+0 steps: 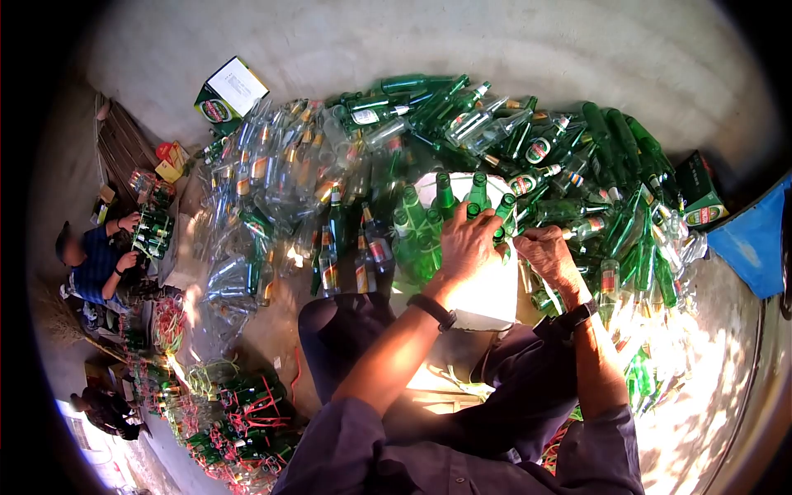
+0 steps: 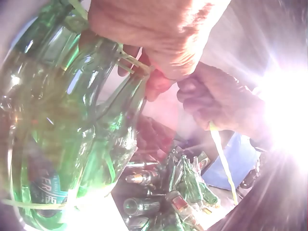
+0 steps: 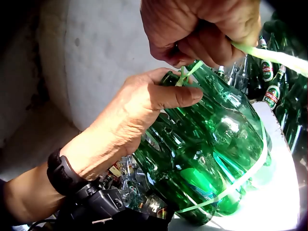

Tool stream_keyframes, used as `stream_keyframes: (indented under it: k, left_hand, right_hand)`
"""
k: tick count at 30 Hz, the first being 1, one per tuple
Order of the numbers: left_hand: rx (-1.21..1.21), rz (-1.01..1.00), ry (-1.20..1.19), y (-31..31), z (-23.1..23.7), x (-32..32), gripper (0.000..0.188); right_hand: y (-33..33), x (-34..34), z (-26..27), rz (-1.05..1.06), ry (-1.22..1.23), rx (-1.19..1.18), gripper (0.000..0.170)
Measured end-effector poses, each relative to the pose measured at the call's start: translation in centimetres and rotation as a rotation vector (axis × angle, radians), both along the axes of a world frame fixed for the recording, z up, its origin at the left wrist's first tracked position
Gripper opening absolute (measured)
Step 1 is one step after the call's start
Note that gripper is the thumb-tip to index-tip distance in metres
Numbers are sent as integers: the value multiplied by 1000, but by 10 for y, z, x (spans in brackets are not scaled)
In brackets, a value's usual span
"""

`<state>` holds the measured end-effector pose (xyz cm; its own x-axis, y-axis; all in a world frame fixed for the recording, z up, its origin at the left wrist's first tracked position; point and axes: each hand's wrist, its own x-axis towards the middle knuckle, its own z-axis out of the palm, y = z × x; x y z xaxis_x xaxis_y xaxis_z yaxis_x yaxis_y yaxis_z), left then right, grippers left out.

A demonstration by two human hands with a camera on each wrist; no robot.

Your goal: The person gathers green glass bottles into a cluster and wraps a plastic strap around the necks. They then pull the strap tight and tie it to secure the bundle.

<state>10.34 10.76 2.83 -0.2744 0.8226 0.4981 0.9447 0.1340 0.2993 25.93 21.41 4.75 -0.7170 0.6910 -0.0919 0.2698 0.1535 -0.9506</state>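
Several green bottles stand bunched on a white block, a pale-green band round their lower sides. My left grip curls about their necks, thumb across one; just beside it, my right grip pinches a pale-green strip. Loose bottles lie heaped beyond.
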Motion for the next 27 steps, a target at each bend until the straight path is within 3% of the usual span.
stream_keyframes:
  k: [10,15,18,21,24,26,27]
  left_hand:
    - [42,-39,-32,-2,-3,0,47]
    - [75,-81,-52,-3,-1,0,49]
    - [75,-91,-83,-3,-2,-1,50]
    - [34,-77,-44,-3,-3,-2,51]
    - [55,-67,-9,0,-9,-4,51]
    - [26,-52,-20,1,-13,-4,52]
    - [27,-50,-29,2,-12,-4,52]
  right_hand:
    - [0,2,-7,24,-30,50,31]
    - [-5,3,10,21,-24,136,24]
    - [-4,5,15,46,-32,210,24]
    - [-3,6,21,111,68,468,20]
    - [0,8,26,61,8,257,19]
    - [13,7,15,77,-53,430,18]
    - [16,8,16,75,-74,407,18]
